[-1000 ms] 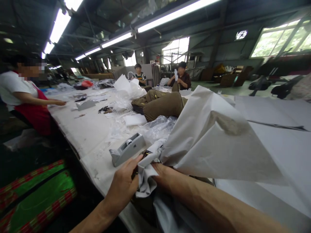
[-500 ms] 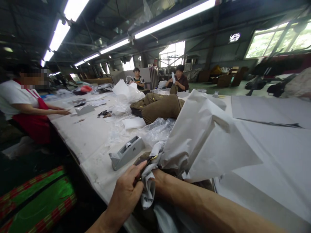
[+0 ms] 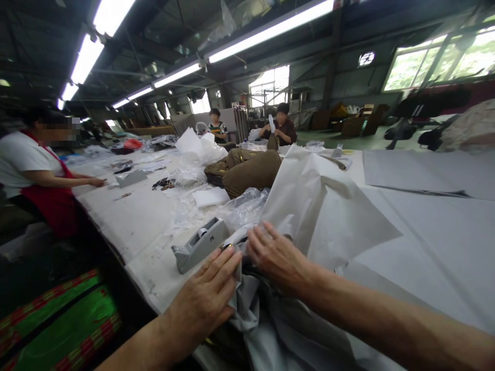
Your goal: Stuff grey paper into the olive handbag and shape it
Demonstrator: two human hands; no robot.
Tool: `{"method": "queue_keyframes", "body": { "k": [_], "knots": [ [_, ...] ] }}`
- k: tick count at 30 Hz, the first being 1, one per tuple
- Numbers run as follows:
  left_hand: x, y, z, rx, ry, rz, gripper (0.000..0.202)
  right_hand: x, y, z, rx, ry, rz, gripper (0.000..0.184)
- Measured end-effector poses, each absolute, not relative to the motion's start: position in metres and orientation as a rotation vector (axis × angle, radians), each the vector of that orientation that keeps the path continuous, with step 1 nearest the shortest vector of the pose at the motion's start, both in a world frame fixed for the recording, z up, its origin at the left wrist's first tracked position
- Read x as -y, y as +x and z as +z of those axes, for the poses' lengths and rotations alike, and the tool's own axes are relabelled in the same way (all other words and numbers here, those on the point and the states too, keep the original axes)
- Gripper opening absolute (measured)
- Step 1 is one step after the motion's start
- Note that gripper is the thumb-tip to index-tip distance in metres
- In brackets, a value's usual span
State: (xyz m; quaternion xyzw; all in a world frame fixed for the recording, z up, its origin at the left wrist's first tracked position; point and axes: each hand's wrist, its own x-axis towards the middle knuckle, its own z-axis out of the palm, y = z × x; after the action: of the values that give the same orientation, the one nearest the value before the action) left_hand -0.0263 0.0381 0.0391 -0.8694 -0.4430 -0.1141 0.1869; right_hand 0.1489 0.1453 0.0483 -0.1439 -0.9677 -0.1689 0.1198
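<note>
1 head camera looks forward-down across the table (image 3: 129,219).

Left grip (image 3: 207,293), right grip (image 3: 276,257) and both forearms (image 3: 379,305) are bare.

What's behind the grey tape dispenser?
Beyond the dispenser: crumpled clear plastic and a flat white piece. The tabletop directly behind its body is hidden.

Your right hand (image 3: 276,257) is kinda blurry, your left hand (image 3: 204,293) hides some grey cloth (image 3: 247,304), and the green bag (image 3: 85,319) past the left edge of the worktop (image 3: 150,265) gets cropped.
</note>
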Motion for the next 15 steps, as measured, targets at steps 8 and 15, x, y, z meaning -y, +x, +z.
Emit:
{"method": "queue_keyframes", "body": {
  "k": [8, 15],
  "knots": [
    [-0.085, 0.003, 0.044, 1.6, -2.621, 0.101, 0.07, -0.114, 0.168, 0.07, 3.138, -0.777, -0.274, 0.024],
    [-0.082, -0.01, 0.047, 1.327, -2.653, 0.275, 0.029, -0.066, 0.169, 0.034, 3.278, -0.885, -0.402, 0.049]
  ]
}}
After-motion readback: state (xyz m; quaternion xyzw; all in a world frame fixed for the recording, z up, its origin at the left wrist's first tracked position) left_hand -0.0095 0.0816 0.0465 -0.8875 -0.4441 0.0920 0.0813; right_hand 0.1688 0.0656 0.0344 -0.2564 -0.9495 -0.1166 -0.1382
